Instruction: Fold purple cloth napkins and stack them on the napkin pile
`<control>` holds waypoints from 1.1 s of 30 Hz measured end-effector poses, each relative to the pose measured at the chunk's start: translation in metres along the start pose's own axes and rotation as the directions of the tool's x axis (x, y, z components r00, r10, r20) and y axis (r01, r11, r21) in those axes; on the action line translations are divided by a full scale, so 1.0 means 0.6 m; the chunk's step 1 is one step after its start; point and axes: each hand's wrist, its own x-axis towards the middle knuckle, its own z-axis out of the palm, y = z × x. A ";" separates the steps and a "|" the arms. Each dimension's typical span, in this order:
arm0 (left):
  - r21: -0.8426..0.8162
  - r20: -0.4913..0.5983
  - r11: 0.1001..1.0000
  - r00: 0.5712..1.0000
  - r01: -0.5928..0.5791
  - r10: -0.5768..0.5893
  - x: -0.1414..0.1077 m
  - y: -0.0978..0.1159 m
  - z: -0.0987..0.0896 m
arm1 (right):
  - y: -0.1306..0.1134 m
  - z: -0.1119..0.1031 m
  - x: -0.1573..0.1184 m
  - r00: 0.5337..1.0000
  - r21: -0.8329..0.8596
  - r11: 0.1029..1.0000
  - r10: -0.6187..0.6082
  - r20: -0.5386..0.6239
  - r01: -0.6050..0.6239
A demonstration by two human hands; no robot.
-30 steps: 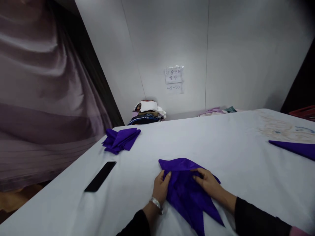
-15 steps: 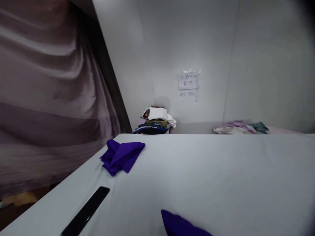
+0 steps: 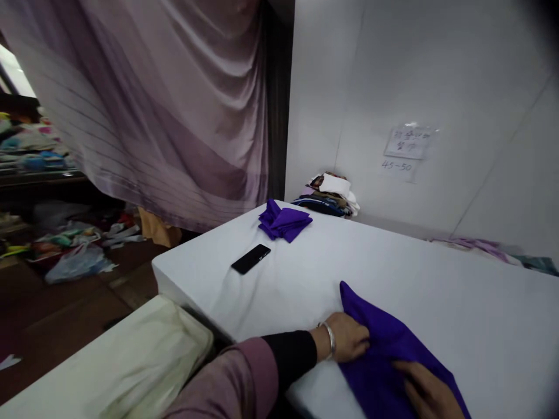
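Note:
A folded purple cloth [image 3: 384, 334] lies on the white table in front of me. My left hand [image 3: 348, 337], with a silver bracelet at the wrist, has its fingers curled onto the cloth's left edge. Over the lower part of the cloth is my right hand [image 3: 430, 391], fingers apart and resting on the fabric; the frame's bottom edge cuts it off. A second purple cloth [image 3: 286, 223], loosely folded, sits near the table's far left corner. Between the two cloths lies a black phone [image 3: 251, 259].
The white table [image 3: 205, 273] ends at my left beside a lower pale surface with a cream fabric [image 3: 161, 349]. A mauve curtain [image 3: 205, 116] hangs at the left. Folded textiles [image 3: 327, 195] are stacked by the wall under a paper sign [image 3: 408, 144]. Plastic bags [image 3: 78, 262] litter the floor.
My view has turned left and down, so the scene has shifted right. Both hands and most of the near purple cloth have come into view, along with the floor at the left.

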 end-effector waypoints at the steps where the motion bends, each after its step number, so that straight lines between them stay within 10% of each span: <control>1: -0.176 -0.040 0.979 0.993 0.100 -0.109 -0.004 0.003 -0.006 | -0.010 -0.002 0.001 0.999 0.020 0.999 0.048 -0.006 -0.048; 4: -0.613 -0.059 0.739 0.916 0.281 -0.398 -0.006 0.002 -0.021 | -0.034 -0.019 0.024 0.984 0.107 0.979 0.177 -0.011 -0.175; 9: -0.817 -0.037 0.495 0.829 0.297 -0.559 0.014 -0.017 -0.051 | -0.053 -0.066 0.060 0.936 0.314 0.902 0.339 -0.093 -0.296; 13: -0.924 -0.032 0.316 0.779 0.215 -0.626 0.043 -0.031 -0.103 | -0.048 -0.121 0.079 0.940 0.391 0.898 0.291 -0.178 -0.204; 17: -0.976 -0.076 0.204 0.765 0.074 -0.639 0.074 -0.035 -0.175 | -0.040 -0.189 0.100 0.946 0.121 0.985 0.153 -0.285 -0.123; 24: -0.974 -0.203 0.204 0.799 -0.103 -0.566 0.075 -0.010 -0.312 | -0.053 -0.332 0.116 0.890 -0.507 0.858 -0.293 -0.349 0.084; 29: -0.914 -0.273 0.398 0.853 -0.085 -0.444 0.017 0.049 -0.385 | -0.087 -0.401 0.094 0.751 -0.600 0.797 -0.441 -0.492 0.075; 33: -0.788 -0.443 0.602 0.795 -0.125 -0.415 0.025 0.064 -0.438 | -0.089 -0.433 0.130 0.662 -0.619 0.785 -0.473 -0.581 0.018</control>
